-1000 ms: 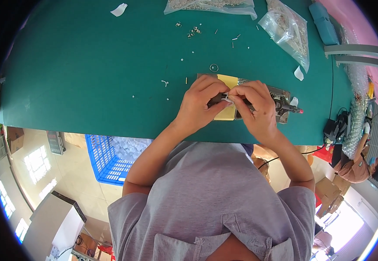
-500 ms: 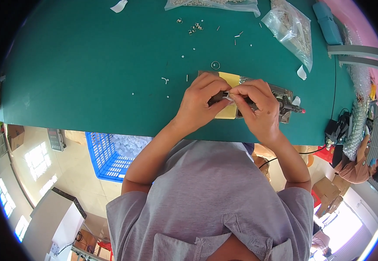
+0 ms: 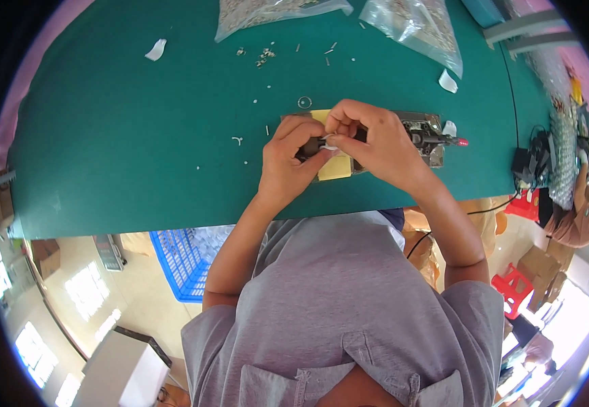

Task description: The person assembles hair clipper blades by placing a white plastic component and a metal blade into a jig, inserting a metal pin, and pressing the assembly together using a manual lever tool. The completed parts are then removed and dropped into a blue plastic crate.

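Note:
Over a metal toggle-clamp fixture (image 3: 422,125) on the green table, both of my hands meet at a small white curved piece (image 3: 330,142). My left hand (image 3: 286,161) is closed, its thumb and forefinger pinching the piece's left side against a dark part of the fixture. From the right, my right hand (image 3: 379,146) pinches the same piece between thumb and fingertips, with its other fingers curled. Yellow paper or tape (image 3: 336,168) wraps the fixture beneath my hands. The clamp's dark lever, ending in a red tip (image 3: 463,142), sticks out to the right. My fingers hide much of the piece.
Clear bags of small parts (image 3: 274,15) lie at the far edge. Tiny metal bits (image 3: 265,57), a ring (image 3: 305,102) and white scraps (image 3: 448,81) are scattered about. Left of my lap stands a blue basket (image 3: 179,266). A black cable (image 3: 495,208) hangs at right.
The whole view has shifted. My right hand has turned, its knuckles now higher and closer to the left hand. Both hands stay at the white piece.

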Tool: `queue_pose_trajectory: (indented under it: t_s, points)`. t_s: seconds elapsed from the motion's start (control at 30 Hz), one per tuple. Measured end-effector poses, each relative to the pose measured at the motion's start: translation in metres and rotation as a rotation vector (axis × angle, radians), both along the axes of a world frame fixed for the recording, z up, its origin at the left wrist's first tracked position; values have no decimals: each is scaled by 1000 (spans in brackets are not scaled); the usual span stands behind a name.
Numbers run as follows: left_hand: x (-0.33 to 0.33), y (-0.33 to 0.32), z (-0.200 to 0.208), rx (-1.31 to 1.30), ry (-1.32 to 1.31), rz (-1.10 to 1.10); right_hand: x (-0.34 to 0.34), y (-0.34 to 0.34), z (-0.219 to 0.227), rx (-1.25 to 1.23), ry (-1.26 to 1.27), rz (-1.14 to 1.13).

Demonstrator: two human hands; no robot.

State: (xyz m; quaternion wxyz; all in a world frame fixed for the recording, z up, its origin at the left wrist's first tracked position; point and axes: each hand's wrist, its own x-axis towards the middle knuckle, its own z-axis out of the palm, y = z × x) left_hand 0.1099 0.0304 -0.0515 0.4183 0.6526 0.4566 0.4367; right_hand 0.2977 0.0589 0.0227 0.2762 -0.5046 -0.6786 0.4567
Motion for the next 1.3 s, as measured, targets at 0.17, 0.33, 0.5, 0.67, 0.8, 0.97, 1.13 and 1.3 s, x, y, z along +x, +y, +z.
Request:
queue_pose_trajectory:
  t_s: [0.17, 0.33, 0.5, 0.67, 0.8, 0.97, 1.13, 1.3]
  points:
    - [3, 2, 3, 72, 40, 27, 12, -15, -9, 321, 164, -203]
    - [5, 4, 5, 137, 47, 36, 133, -43, -33, 603, -465, -783]
    - [2, 5, -1, 178, 36, 20, 185, -47, -52, 595, -691, -522]
    - [7, 8, 1, 134, -6, 25, 209, -18, -20, 430, 549, -558]
    - [5, 8, 1, 118, 6, 12, 106, -9, 23, 382, 218, -465]
    - [6, 5, 2, 80, 4, 32, 130, -9, 7, 335, 725, -472]
    - [5, 3, 8, 188, -156, 11, 197, -15, -35, 22, 1302, -599]
    - [-65, -18, 44, 132, -617, -126, 213, -21, -65, -67, 1355, -625]
